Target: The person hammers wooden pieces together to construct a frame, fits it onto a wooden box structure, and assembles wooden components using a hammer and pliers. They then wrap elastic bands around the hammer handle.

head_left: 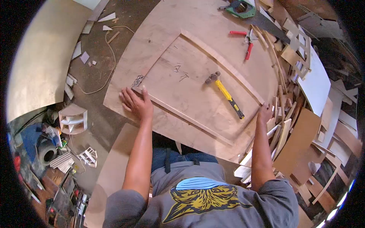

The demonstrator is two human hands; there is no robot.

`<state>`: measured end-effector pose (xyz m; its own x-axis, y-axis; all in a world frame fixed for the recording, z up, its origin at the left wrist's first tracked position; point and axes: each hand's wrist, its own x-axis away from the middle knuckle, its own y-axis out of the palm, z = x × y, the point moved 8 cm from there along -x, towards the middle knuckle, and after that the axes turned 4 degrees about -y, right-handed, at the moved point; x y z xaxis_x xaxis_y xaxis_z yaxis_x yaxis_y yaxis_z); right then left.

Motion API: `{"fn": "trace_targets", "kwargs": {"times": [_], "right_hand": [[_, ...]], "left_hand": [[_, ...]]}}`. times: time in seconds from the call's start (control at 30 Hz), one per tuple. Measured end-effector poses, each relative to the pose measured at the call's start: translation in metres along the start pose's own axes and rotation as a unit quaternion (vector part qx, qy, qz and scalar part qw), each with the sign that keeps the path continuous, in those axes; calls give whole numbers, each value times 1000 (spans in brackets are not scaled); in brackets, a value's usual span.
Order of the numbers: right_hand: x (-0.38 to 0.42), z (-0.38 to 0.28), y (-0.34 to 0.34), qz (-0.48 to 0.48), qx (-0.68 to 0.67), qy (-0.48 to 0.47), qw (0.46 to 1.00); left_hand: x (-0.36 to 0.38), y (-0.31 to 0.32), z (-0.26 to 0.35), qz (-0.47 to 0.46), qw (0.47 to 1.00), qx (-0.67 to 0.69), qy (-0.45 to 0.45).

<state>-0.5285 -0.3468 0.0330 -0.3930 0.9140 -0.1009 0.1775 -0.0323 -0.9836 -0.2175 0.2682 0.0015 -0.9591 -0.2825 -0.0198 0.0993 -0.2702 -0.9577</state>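
A rectangular frame of thin wooden strips [222, 62] lies flat on the plywood worktop. My left hand [137, 103] rests at its near left corner, fingers spread over the strip end and the board. Beside those fingers is a small heap of nails [137, 80]. At the right corner, my right hand [265, 113] has its fingers closed around the frame's end; the fingertips are partly hidden. Inside the frame lies a hammer [225, 93] with a yellow and black handle. Several loose nails [183, 76] are scattered left of the hammer.
Red-handled snips [248, 42] and a green tool [242, 9] lie at the worktop's far right. Wood offcuts [292, 125] crowd its right edge. A cord [114, 57] crosses the littered floor at left, near a small shelf unit [73, 119]. A large pale panel [45, 57] stands farther left.
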Motion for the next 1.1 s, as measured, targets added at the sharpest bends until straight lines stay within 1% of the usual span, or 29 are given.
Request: {"fn": "trace_targets", "kwargs": {"times": [0.1,0.13,0.2,0.3,0.4,0.5,0.57,0.6,0.7,0.8,0.83,0.9,0.93,0.97,1.0,1.03,1.07,1.1], "right_hand": [[-3,12,15,-21,-30,-1,999],[-2,12,16,-15,-50,2,999],[-2,11,14,-1,-90,11,996],[-7,7,15,-23,-127,14,992],[-9,3,15,14,-152,-9,988],[-13,9,23,-7,-149,-4,989],[-14,15,29,0,-159,-18,987],[-14,14,29,3,-165,-25,986],[-10,8,23,12,-117,-36,992],[-6,-3,15,-7,-133,-17,991],[-4,-7,9,5,-126,-15,992],[0,-17,-1,27,-113,-16,993],[0,-17,-1,21,-118,-10,993],[-2,-15,1,14,-124,-5,992],[-3,-13,3,8,-130,1,991],[-3,-10,3,29,-100,10,995],[-3,-9,6,30,-100,11,994],[-3,-7,8,31,-101,12,994]], "left_hand": [[0,-2,4,10,1000,-20,10],[0,-3,7,12,999,-31,15],[0,-4,8,20,999,-25,18],[0,-2,8,22,999,-19,17],[-1,0,5,21,999,-22,22],[-1,2,5,8,999,-28,16],[-1,2,6,0,1000,-24,15],[-1,2,6,-1,1000,-18,19],[-2,2,7,-6,999,-22,24],[-3,4,5,-6,1000,-6,30],[-3,5,2,-5,999,4,32],[-1,3,0,22,999,35,28],[0,1,1,36,998,50,26],[0,-2,-1,71,995,72,9],[1,-3,2,63,996,54,17],[0,-6,4,55,998,36,26],[-1,-8,6,46,998,18,35],[-2,-6,3,57,997,16,41]]}}
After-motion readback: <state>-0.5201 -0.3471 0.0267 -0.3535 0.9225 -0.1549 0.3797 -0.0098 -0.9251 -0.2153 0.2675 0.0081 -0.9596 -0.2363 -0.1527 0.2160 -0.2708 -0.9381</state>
